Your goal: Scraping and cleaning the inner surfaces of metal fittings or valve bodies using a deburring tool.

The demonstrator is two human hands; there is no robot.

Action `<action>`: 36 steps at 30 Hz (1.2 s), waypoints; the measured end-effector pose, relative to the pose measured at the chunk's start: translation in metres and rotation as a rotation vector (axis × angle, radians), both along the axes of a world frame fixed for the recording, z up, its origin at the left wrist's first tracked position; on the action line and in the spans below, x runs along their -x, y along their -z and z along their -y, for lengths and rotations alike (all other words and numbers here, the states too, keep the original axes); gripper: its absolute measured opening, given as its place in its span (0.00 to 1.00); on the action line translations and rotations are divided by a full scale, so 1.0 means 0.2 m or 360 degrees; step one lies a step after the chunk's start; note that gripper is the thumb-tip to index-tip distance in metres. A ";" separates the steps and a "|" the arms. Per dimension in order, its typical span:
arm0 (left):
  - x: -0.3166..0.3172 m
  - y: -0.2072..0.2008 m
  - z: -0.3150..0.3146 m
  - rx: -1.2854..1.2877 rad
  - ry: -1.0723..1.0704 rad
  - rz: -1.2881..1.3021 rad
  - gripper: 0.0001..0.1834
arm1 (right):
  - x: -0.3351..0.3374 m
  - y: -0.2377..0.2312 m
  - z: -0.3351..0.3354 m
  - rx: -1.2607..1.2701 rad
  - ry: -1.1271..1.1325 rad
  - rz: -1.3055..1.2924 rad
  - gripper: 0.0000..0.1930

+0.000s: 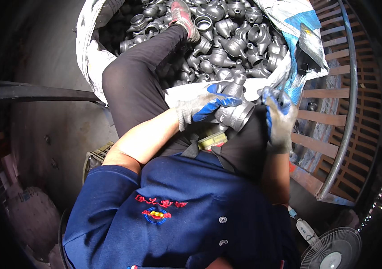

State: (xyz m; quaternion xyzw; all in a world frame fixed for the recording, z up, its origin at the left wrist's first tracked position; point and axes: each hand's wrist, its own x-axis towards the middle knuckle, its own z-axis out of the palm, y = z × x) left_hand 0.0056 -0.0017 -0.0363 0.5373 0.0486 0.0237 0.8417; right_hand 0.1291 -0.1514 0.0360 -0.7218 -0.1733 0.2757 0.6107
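My left hand (209,104), in a grey knit glove with blue coating, is closed around a grey metal casting (235,114). The casting has a round, ribbed open mouth tilted to the lower right and a narrow neck pointing up. Close to its right side is my right hand (279,110), gloved alike, with its fingers curled and slightly blurred. Something dark shows at those fingertips, too unclear to name. Just beyond both hands, a large white woven bag (177,95) holds a heap of similar grey castings (224,56).
My leg (130,76) reaches into the bag, its shoe (183,20) resting among the castings. A rusty slatted metal rack (330,119) with a curved tube stands at the right. A fan (332,258) is at the lower right; a dark bar (43,92) crosses the left.
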 end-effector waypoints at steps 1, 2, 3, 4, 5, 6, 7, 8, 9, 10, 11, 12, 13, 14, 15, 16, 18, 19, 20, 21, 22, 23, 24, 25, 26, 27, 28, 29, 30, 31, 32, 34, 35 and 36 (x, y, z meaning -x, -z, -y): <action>0.00 -0.10 -0.02 -0.0070 0.0087 -0.0071 0.21 | -0.02 0.01 -0.03 -0.0181 -0.0050 0.0211 0.09; -0.02 0.25 0.00 -0.0372 0.0045 0.0158 0.22 | -0.02 0.00 -0.05 -0.0203 -0.0163 0.0170 0.12; -0.01 0.27 0.01 0.0263 0.0030 0.0033 0.24 | -0.01 -0.02 -0.07 -0.0226 -0.0268 0.0122 0.16; 0.00 0.24 -0.01 -0.0392 0.0079 0.0190 0.20 | -0.01 -0.07 -0.08 0.0058 -0.0545 0.0104 0.19; 0.01 0.20 -0.02 -0.1046 0.0128 0.0350 0.17 | -0.01 -0.10 -0.09 0.0343 -0.0821 0.0080 0.22; -0.01 0.03 0.01 -0.0651 0.0169 0.0132 0.21 | -0.01 0.01 -0.08 0.0109 -0.0861 0.0012 0.22; -0.01 0.00 0.02 -0.0653 0.0165 0.0132 0.21 | -0.04 0.05 -0.08 0.0112 -0.0934 0.0378 0.18; -0.01 -0.02 0.03 -0.0376 0.0110 0.0181 0.23 | -0.03 0.06 -0.08 0.0043 -0.0822 0.0101 0.17; 0.00 -0.03 0.03 -0.0102 0.0053 0.0230 0.26 | -0.02 0.07 -0.08 -0.0027 -0.0709 -0.0175 0.15; 0.00 0.02 0.01 0.0010 0.0094 0.0112 0.28 | -0.03 0.07 -0.06 -0.0003 -0.0590 -0.0133 0.14; 0.01 0.07 0.00 0.0121 0.0135 -0.0006 0.32 | -0.04 0.08 -0.04 0.0019 -0.0471 -0.0091 0.13; 0.00 0.01 0.00 0.0417 0.0118 -0.0111 0.33 | -0.05 0.10 -0.03 -0.0182 -0.0405 -0.0014 0.12; -0.01 -0.06 0.00 0.0711 0.0092 -0.0217 0.35 | -0.05 0.10 -0.02 -0.0185 -0.0400 -0.0011 0.12; 0.00 -0.08 -0.02 0.0589 0.0079 -0.0246 0.36 | -0.04 0.08 -0.01 -0.0099 -0.0261 -0.0011 0.12; -0.01 -0.12 -0.01 0.0212 -0.0054 -0.0073 0.35 | -0.04 0.06 0.00 -0.0010 -0.0121 -0.0008 0.12; -0.01 -0.09 0.00 -0.0163 -0.0105 0.0061 0.35 | -0.03 0.04 0.01 -0.0049 -0.0066 -0.0151 0.11; 0.00 -0.06 0.01 -0.0910 -0.0106 0.0226 0.36 | -0.04 0.09 0.03 -0.0120 0.0044 -0.0170 0.11; 0.01 -0.06 0.03 -0.1138 -0.0122 0.0288 0.38 | -0.04 0.11 0.03 -0.0191 0.0147 -0.0197 0.11; 0.01 -0.06 0.06 -0.1283 -0.0136 0.0331 0.38 | -0.06 0.12 0.03 -0.0171 0.0215 -0.0160 0.12; 0.01 -0.06 0.09 -0.1427 -0.0150 0.0370 0.38 | -0.06 0.11 0.03 -0.0174 0.0217 -0.0159 0.12; 0.02 -0.05 0.11 -0.1527 -0.0208 0.0429 0.37 | -0.05 0.10 0.03 -0.0273 0.0210 -0.0192 0.13; 0.01 -0.03 0.11 -0.1529 -0.0206 0.0431 0.37 | -0.04 0.09 0.02 -0.0371 0.0202 -0.0226 0.13; 0.01 -0.03 0.11 -0.1521 -0.0208 0.0444 0.37 | -0.02 0.07 0.00 -0.0435 0.0270 -0.0150 0.12; 0.00 -0.02 0.11 -0.1512 -0.0210 0.0456 0.38 | -0.02 0.08 0.01 -0.0435 0.0272 -0.0149 0.12; 0.00 -0.02 0.11 -0.1511 -0.0208 0.0458 0.38 | -0.02 0.10 0.02 -0.0451 0.0253 -0.0144 0.11; 0.00 -0.02 0.11 -0.1532 -0.0185 0.0475 0.34 | -0.02 0.11 0.03 -0.0466 0.0232 -0.0137 0.11; 0.00 -0.02 0.12 -0.1553 -0.0162 0.0491 0.31 | -0.02 0.11 0.03 -0.0463 0.0233 -0.0135 0.11; 0.01 -0.02 0.12 -0.1573 -0.0139 0.0506 0.27 | -0.02 0.12 0.03 -0.0481 0.0263 -0.0146 0.10; 0.00 -0.05 0.12 -0.1281 -0.0138 0.0463 0.20 | -0.02 0.12 0.03 -0.0498 0.0295 -0.0159 0.10; 0.00 -0.04 0.11 -0.1066 -0.0192 0.0447 0.14 | -0.03 0.12 0.04 -0.0496 0.0298 -0.0161 0.10; 0.01 -0.02 0.10 -0.0457 -0.0259 0.0230 0.12 | -0.04 0.11 0.05 -0.0483 0.0309 -0.0210 0.10; 0.01 0.03 0.09 0.0276 -0.0529 0.0024 0.09 | -0.04 0.11 0.02 -0.0585 0.0435 -0.0229 0.09; 0.04 0.04 0.09 0.0964 -0.0470 -0.0446 0.17 | -0.04 0.12 0.03 -0.0584 0.0430 -0.0233 0.09; 0.01 -0.03 0.09 0.0338 -0.0534 -0.0384 0.22 | -0.06 0.13 0.06 -0.0514 0.0370 -0.0258 0.16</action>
